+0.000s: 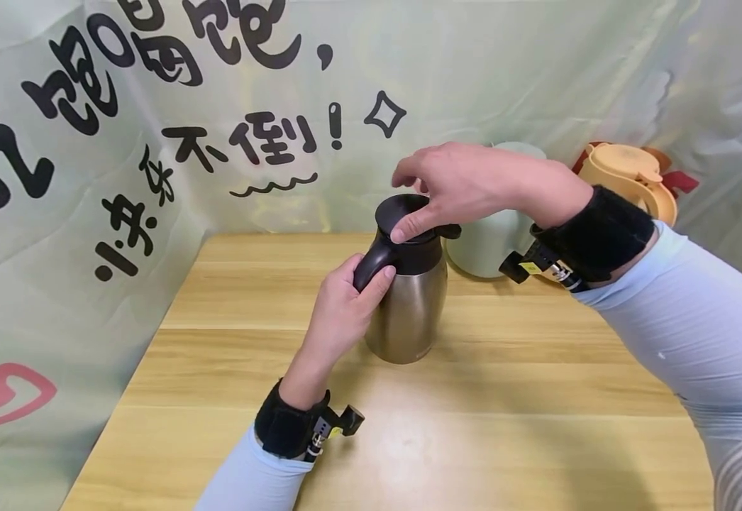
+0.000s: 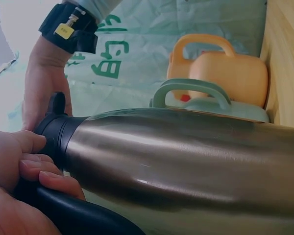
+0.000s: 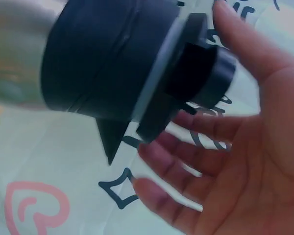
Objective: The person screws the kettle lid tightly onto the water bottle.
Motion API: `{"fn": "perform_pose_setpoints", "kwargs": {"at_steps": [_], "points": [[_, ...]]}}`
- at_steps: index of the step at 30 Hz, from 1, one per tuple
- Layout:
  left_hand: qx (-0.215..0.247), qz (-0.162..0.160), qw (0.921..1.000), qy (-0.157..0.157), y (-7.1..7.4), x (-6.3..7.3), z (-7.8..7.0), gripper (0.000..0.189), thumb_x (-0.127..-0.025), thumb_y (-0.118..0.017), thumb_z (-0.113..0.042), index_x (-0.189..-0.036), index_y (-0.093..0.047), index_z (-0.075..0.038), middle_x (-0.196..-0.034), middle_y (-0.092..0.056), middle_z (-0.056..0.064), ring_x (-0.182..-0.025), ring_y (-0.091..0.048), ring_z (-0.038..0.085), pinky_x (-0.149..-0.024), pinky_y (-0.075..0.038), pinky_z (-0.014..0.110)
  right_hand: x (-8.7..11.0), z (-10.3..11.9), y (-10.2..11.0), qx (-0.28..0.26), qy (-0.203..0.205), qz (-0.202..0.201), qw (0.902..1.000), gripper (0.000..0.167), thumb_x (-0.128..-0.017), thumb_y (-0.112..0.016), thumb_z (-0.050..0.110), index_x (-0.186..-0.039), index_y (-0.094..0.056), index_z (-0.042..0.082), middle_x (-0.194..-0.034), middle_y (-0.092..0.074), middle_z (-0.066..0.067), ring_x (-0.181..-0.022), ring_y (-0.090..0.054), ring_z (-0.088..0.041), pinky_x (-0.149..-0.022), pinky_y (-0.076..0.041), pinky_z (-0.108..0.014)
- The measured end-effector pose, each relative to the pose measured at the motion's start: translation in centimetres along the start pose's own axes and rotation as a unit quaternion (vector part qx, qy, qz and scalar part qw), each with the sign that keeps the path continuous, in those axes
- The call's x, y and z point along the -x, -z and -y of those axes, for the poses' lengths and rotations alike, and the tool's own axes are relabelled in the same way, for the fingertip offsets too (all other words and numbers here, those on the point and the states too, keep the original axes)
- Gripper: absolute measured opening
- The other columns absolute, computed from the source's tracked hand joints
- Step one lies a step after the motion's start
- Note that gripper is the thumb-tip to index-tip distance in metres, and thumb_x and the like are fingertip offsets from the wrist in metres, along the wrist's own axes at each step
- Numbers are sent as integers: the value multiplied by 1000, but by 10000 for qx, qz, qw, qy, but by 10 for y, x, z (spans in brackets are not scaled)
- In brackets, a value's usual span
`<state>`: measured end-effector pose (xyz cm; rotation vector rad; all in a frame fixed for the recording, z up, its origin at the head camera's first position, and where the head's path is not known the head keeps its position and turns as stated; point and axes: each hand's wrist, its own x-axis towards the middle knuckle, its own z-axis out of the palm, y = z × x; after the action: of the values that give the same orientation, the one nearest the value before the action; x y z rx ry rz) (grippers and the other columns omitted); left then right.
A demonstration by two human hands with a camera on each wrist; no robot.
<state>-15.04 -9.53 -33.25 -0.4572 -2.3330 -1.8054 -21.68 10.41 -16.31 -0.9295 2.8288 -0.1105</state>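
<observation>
A brushed-steel thermos jug with a black collar and handle stands upright on the wooden table. My left hand grips its black handle, thumb towards the jug's body. Above the jug's top hovers my right hand, palm down, thumb at the near side of the black lid and fingers over the far side. The right wrist view shows those fingers spread loosely around the lid, with the thumb apart from it. Whether any fingertip touches the lid I cannot tell.
Behind the jug stands a pale green jug, partly hidden by my right hand. An orange jug is at the back right, beyond my right wrist. A printed cloth hangs behind the table.
</observation>
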Motion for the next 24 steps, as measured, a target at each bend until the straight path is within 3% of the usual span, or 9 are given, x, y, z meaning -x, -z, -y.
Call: {"fn": "perform_pose_setpoints", "kwargs": {"at_steps": [3, 7, 10, 15, 18, 21, 24], "points": [[18, 0, 10000, 28, -1, 1, 1, 27, -101, -73, -32, -94, -65, -8, -74, -52, 3, -68, -50, 18, -60, -40, 29, 0, 2, 1, -147, 266, 168, 9994, 72, -92, -75, 48, -149, -54, 10, -140, -63, -8, -121, -64, -28, -103, -49, -46], [-17, -18, 10000, 30, -1, 1, 1, 27, -101, -73, -33, -94, -65, -8, -74, -53, 3, -69, -50, 18, -61, -41, 30, -3, 6, 1, -30, 433, 162, 9989, 52, -91, -73, 39, -135, -65, 11, -119, -70, -5, -103, -64, -23, -90, -50, -40], [-63, -35, 10000, 28, -1, 1, 1, 28, -101, -73, -33, -94, -65, -8, -74, -53, 3, -69, -51, 18, -61, -41, 30, -5, 7, -2, 154, 264, 7, 9995, 45, -92, -74, 47, -120, -70, 12, -105, -71, -4, -95, -63, -23, -81, -49, -38], [-32, 8, 10000, 84, -1, 3, 1, 27, -101, -73, -31, -95, -66, -7, -74, -54, 4, -67, -51, 19, -59, -41, 30, -6, 7, -5, 291, -323, -105, 9990, 63, -90, -71, 69, -111, -68, 10, -103, -71, -8, -94, -63, -27, -79, -48, -39], [-49, 10, 10000, 51, -2, 3, 1, 27, -101, -73, -32, -96, -66, -7, -75, -54, 4, -68, -51, 19, -60, -41, 30, -5, 5, -4, 163, -319, -94, 9993, 71, -91, -68, 71, -123, -67, 8, -116, -71, -12, -106, -65, -31, -89, -51, -44], [-71, -26, 10000, 3, -2, 2, 0, 27, -101, -73, -33, -95, -65, -7, -75, -54, 3, -68, -52, 18, -60, -41, 30, -5, 3, -1, -91, -43, 0, 9999, 72, -94, -70, 64, -140, -62, 10, -133, -68, -11, -124, -63, -31, -102, -50, -48], [-55, -41, 10000, -16, -1, 1, 1, 27, -101, -73, -32, -94, -65, -8, -74, -53, 3, -68, -51, 18, -60, -40, 29, -5, 4, 1, -254, 210, 125, 9994, 63, -95, -71, 53, -143, -62, 14, -131, -70, -6, -122, -64, -27, -101, -50, -46]]}}
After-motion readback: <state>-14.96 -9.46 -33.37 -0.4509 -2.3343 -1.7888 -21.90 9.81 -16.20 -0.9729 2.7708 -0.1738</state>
